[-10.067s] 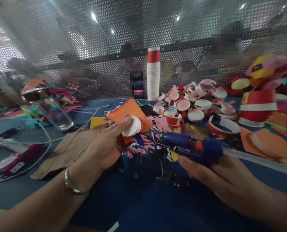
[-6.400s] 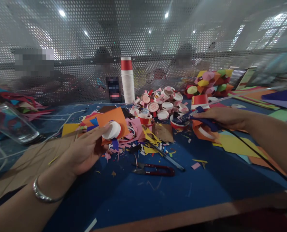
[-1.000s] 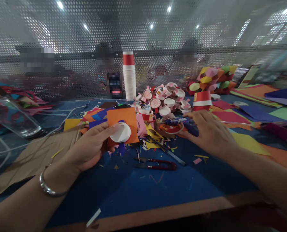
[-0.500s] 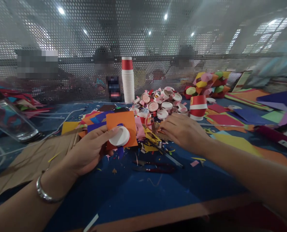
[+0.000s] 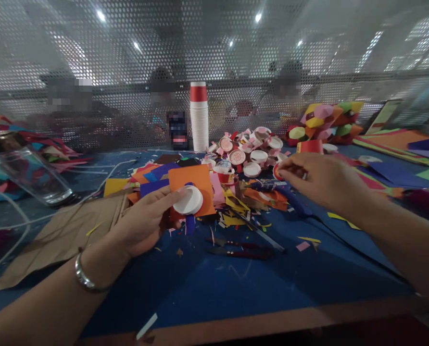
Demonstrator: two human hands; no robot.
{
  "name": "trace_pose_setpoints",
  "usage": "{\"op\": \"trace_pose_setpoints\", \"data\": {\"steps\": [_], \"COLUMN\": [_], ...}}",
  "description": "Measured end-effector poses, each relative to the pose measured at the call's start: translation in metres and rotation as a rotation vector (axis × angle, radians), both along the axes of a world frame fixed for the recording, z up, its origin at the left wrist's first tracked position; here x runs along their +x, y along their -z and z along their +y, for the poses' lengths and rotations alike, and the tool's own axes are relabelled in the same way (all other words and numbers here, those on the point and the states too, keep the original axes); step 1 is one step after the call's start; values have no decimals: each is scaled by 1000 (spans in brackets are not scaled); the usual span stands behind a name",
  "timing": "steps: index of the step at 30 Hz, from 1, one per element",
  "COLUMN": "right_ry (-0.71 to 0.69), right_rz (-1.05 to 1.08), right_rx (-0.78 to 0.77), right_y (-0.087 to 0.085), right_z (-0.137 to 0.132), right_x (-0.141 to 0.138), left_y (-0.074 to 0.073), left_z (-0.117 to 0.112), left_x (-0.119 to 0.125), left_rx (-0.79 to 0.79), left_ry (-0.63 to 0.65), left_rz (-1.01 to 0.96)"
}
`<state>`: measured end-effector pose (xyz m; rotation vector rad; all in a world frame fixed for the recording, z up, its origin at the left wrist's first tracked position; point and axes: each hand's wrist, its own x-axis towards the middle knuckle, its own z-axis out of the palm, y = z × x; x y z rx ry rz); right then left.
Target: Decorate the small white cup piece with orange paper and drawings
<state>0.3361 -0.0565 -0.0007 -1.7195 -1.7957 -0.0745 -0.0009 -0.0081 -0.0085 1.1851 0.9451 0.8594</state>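
My left hand (image 5: 145,218) pinches an orange paper square (image 5: 207,192) with a white cut-off paper-cup base (image 5: 187,200) on it, the thumb pressing on the base. A strip of purple-blue paper (image 5: 190,225) sticks out below the base. My right hand (image 5: 310,180) is farther off, at the right edge of a heap of cut cup bases (image 5: 252,169). Its curled fingertips close on a small red-rimmed cup piece (image 5: 277,170), partly hidden by the fingers. Just below this hand lies a dark blue glue gun (image 5: 294,202) with a black cord.
Snips (image 5: 239,250) lie on the blue table before me among paper scraps. Behind stands a tall stack of paper cups (image 5: 199,125); a red cup (image 5: 310,146) is behind my right hand. Cardboard (image 5: 63,240) and a tilted glass (image 5: 37,168) are at left, coloured paper (image 5: 391,175) at right.
My right hand has moved right and shows the glue gun below it; a red-rimmed piece is now at its fingertips. My left hand keeps its hold. The whole view has shifted slightly.
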Motion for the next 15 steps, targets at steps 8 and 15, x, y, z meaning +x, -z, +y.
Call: {"op": "trace_pose_setpoints", "data": {"steps": [8,15], "right_ry": [-427,-502], "right_rz": [368,764], "right_rx": [-290,-467], "right_y": [-8,19], "right_z": [3,6], "right_x": [-83,-97], "left_y": [-1,1], "left_z": [-2,-6], "left_x": [1,3], "left_rx": [-82,-57], "left_ry": [27,50], "left_rz": [-67,-55]}}
